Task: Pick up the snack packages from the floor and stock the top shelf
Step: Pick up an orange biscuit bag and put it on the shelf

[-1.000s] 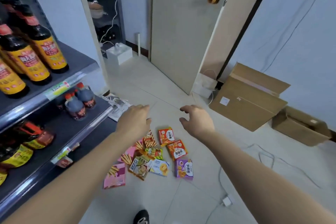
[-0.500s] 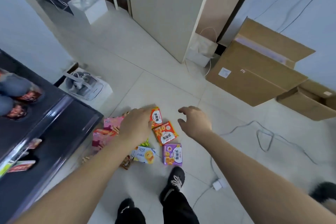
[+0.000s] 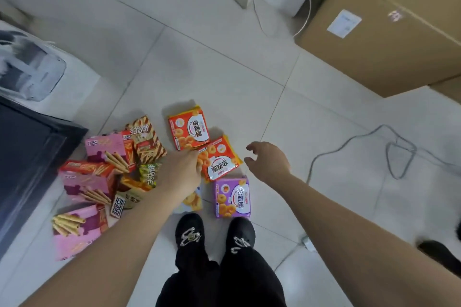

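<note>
Left hand and right hand bare; forearms bare to frame edge. Black trousers, loose at ankle. Black round-toed shoes, each with silver-coloured ornament across top.

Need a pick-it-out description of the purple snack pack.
Find the pair of black shoes on the tile floor. The purple snack pack lies ahead of the right shoe's toe, at the near right corner of the snack pile. It's the only purple bag; its ring-snack neighbours are orange.
</note>
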`<state>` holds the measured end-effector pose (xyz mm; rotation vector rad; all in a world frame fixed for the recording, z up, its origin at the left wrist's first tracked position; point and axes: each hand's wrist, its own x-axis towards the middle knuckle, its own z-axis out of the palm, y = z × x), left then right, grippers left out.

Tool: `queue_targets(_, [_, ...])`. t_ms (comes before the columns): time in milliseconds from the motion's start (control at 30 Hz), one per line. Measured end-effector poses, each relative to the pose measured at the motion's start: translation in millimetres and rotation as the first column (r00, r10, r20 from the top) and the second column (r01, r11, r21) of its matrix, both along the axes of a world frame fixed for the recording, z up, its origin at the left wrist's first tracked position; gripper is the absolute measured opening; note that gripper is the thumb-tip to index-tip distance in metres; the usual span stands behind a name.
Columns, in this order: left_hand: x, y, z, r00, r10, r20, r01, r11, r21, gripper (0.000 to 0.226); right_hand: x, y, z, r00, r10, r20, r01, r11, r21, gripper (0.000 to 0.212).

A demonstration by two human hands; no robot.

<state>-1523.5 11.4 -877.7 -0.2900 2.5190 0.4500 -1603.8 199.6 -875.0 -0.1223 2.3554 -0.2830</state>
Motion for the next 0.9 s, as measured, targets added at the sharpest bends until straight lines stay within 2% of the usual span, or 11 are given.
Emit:
queue_targets(167, [-6,-7,-128,0.993,-0.071,0.098,0.075,0.996,-0.037,0.022,-5,-6,-130,0.997,0.018,0.073,-0.019,1.0,0.019,0.04])
queue_targets(233, [-10,-8,-175,0.978,-0.149,0.147,0.163,0.983,-0.085,0.026,-8,-11,-174,0.995,0.048,0.092,-0.051,0.998,0.035,0.04])
queue_targets(300, [-14,-8,-218,0.968,-0.147,0.205,0.168,0.982,-0.088,0.033,-12,-15,-214,0.993,0.055,0.103,-0.059,0.997,0.04,0.04])
queue_targets(400, [-14,-7,-272,0.958,0.06,0.28,-0.063,0.998,0.004,0.056,-19,-23,-263,0.992,0.029,0.122,-0.031,0.999,0.014,0.05])
queue_targets(467, [-14,-2,-291,0.879,0.308,0.365,-0.38,0.913,0.145,0.073,-23,-28,-285,0.984,-0.055,0.171,0.063,0.997,-0.042,0.059])
queue_targets(500, [-16,2,-295,0.81,0.422,0.407,-0.537,0.814,0.223,0.073,-24,-30,-294,0.966,-0.132,0.222,0.153,0.985,-0.08,0.062])
queue_targets(567, [-18,10,-301,0.657,0.591,0.467,-0.751,0.571,0.332,0.054,-25,-32,-304,0.896,-0.29,0.336,0.35,0.927,-0.133,0.064])
queue_targets(633, [-22,13,-297,0.558,0.671,0.488,-0.827,0.402,0.393,0.03,-25,-31,-306,0.83,-0.388,0.402,0.479,0.864,-0.155,0.064])
queue_targets(733, [-23,9,-278,0.544,0.702,0.46,-0.828,0.36,0.429,0.028,-28,-30,-282,0.731,-0.496,0.47,0.631,0.753,-0.188,0.055])
queue_targets(833, [-24,-3,-239,0.574,0.718,0.394,-0.799,0.384,0.463,0.015,-32,-32,-232,0.709,-0.477,0.519,0.645,0.736,-0.205,0.048])
queue_targets(900, [-25,-13,-204,0.598,0.711,0.37,-0.779,0.408,0.475,0.016,-30,-38,-193,0.696,-0.483,0.531,0.669,0.705,-0.235,0.048])
